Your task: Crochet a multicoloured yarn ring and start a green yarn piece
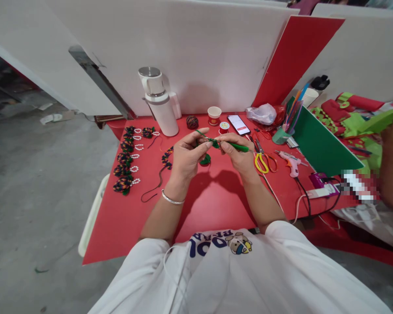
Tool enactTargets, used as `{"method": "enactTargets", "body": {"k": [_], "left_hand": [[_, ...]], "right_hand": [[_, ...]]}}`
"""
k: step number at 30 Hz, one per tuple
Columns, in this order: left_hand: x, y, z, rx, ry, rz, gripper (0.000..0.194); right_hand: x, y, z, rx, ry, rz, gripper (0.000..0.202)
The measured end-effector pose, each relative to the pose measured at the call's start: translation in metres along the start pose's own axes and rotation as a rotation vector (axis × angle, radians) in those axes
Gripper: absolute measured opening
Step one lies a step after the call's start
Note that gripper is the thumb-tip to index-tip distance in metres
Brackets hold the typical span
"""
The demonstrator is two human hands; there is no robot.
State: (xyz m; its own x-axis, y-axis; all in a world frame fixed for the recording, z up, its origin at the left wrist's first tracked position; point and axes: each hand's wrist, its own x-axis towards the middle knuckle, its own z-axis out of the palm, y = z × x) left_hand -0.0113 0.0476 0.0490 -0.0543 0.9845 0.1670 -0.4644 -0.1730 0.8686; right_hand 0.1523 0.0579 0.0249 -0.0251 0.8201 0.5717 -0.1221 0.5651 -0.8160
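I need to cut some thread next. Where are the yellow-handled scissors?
In the head view, the yellow-handled scissors lie on the red table, just right of the right hand, left of the glue gun.

Between the left hand (186,155) and the right hand (237,152) runs a bright green stick (231,145), with a dark green yarn piece (205,159) just below the fingers. Both hands hover over a plain red table (134,226). Left of the left hand lie multicoloured flowers (124,168), dark with orange and green flecks, each edged by white bead loops (136,156). Beyond the hands stands a white flask (160,109) with a silver cap. Right of the right hand lie yellow-handled scissors (261,163) and a white-and-orange glue gun (291,162).
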Motion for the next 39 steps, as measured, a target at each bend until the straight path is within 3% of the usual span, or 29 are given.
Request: {"method": "enactTargets", "body": {"k": [3, 8, 12, 14, 17, 24, 30, 39], "left_hand": [[-0.001, -0.003, 0.0, 0.086, 0.027, 0.062, 0.045], [-0.003, -0.01, 0.003, 0.188, 0.092, 0.2, 0.039], [-0.003, -0.007, 0.002, -0.028, 0.017, -0.023, 0.045], [-0.003, -0.001, 0.001, -0.122, -0.03, -0.151, 0.044], [-0.002, 0.008, -0.001, -0.178, -0.075, -0.238, 0.043], [0.0, 0.011, -0.004, -0.139, -0.066, -0.206, 0.043], [0.001, 0.006, -0.006, -0.082, -0.063, -0.143, 0.042], [0.0, 0.013, -0.006, -0.094, -0.068, -0.185, 0.04]], "right_hand": [[0.002, -0.003, 0.0, -0.089, -0.006, -0.043, 0.016], [-0.005, -0.006, 0.008, -0.304, 0.042, -0.262, 0.009], [-0.015, 0.0, 0.016, -0.356, 0.091, -0.321, 0.012], [-0.016, 0.002, 0.016, -0.304, 0.094, -0.312, 0.012], [-0.011, 0.003, 0.012, -0.179, 0.057, -0.286, 0.01], [0.006, -0.001, -0.012, -0.167, -0.12, -0.263, 0.013], [0.008, -0.002, -0.021, -0.221, -0.171, -0.3, 0.013], [0.011, -0.007, -0.026, -0.252, -0.199, -0.359, 0.014]]}}
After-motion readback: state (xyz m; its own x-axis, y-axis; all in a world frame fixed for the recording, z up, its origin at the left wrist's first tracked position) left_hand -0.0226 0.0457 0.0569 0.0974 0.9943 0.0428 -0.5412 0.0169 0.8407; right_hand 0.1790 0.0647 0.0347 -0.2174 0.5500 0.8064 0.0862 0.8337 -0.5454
